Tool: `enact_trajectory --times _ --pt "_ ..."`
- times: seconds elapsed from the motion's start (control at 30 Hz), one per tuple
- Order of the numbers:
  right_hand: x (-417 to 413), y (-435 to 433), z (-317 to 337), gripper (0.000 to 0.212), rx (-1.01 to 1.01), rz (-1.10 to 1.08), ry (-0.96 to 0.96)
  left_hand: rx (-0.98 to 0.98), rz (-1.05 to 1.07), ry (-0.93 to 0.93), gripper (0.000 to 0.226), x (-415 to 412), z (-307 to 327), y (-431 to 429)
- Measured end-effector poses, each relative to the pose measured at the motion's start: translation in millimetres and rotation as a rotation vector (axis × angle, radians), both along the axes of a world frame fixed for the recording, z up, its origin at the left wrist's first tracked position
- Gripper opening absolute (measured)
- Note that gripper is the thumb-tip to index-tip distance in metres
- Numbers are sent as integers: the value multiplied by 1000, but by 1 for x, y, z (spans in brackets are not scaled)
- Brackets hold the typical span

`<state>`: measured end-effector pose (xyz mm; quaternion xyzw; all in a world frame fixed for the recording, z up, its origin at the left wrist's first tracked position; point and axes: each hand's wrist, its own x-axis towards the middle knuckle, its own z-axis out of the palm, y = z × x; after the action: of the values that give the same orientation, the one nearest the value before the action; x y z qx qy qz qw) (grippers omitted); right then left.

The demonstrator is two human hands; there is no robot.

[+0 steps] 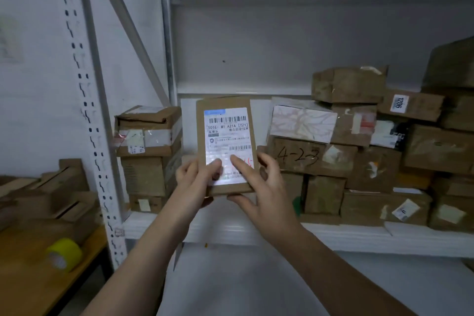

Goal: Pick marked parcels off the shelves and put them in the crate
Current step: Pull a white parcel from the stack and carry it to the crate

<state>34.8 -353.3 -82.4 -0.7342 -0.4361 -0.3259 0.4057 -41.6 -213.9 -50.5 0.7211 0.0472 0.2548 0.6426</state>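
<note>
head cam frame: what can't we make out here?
- Crate: not in the head view.
- Lower half of the label on the held parcel: covered by the left hand thumb and right hand forefinger, plus glare.
- Label fine print: too small.
- Big box at right: cut off by the frame edge.
- Loose boxes on the side table: blurred.

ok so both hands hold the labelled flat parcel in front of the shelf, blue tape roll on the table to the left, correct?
Wrong on colour: the tape roll is yellow, per the head view. Otherwise right: left hand and right hand hold the labelled flat parcel in front of the shelf, roll on the table at left.
</note>
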Motion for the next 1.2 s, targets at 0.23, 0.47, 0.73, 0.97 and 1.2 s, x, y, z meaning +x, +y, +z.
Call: enact_trajectory --times 0.23,0.47,0.73,0.97,1.2 --pt "7 35 -59 54 -49 42 234 261 77 53 30 -1 -59 33" --pt "16 81 -80 51 -157 -64 402 401 259 109 34 24 -93 75" --pt "35 135 -98 49 -210 -139 504 598 313 179 34 48 -119 132" --pt "55 173 -105 48 -190 -191 492 713 298 143 32 48 -129 169" --pt "56 183 -108 62 -340 -260 468 829 237 107 28 42 -117 178"
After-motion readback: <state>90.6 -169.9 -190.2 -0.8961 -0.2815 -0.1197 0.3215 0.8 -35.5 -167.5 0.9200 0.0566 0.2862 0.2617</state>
